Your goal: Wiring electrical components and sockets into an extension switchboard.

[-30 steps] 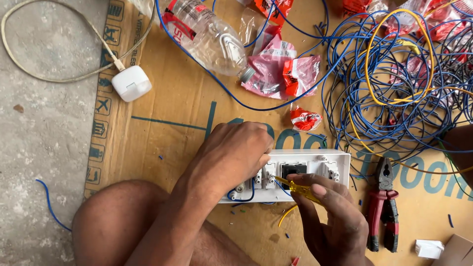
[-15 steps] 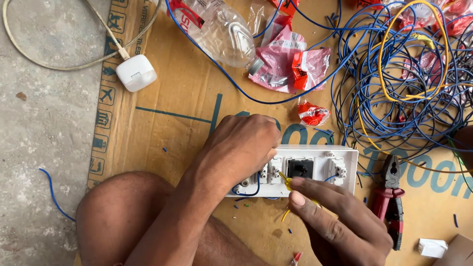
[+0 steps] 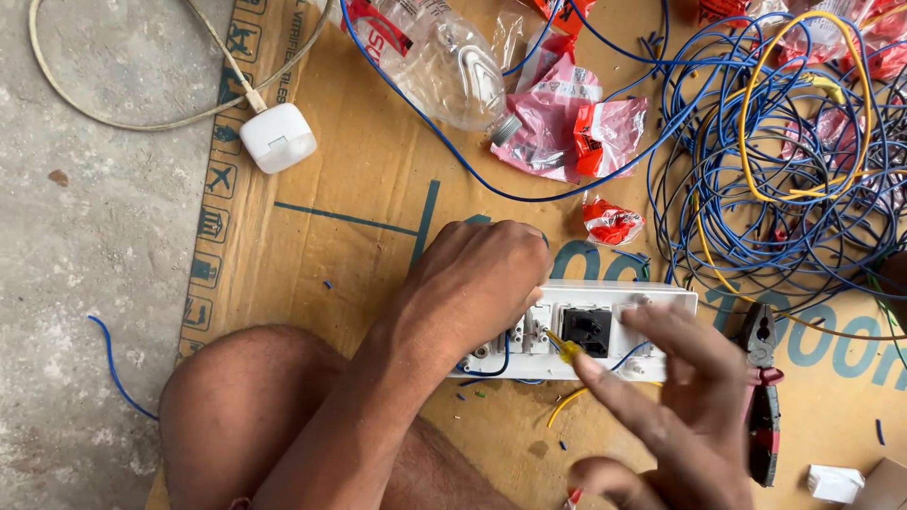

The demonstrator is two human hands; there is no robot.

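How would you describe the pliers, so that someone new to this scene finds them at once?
Start at the white switch box on the cardboard sheet, which both hands work on. Just right of its right end, past the right hand, lie the pliers. Only they have red and black handles and dark metal jaws.
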